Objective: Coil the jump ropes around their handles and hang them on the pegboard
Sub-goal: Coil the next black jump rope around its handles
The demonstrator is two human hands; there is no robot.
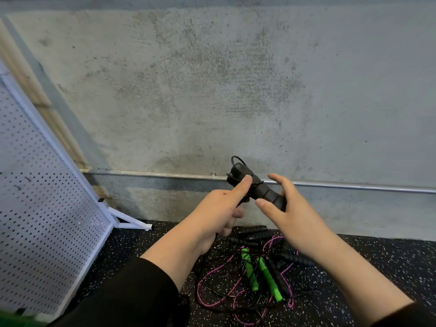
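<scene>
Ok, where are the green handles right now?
In the head view, the green handles lie on the speckled floor at lower centre, in the tangle of black and pink ropes, below both hands and right of the pegboard.

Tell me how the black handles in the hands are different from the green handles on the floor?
The black handles are held up in the air by the left hand; the green handles lie on the floor. The black handles have thin cord wound round them; the green handles lie in a loose tangle of cords. Both come as side-by-side pairs.
</scene>
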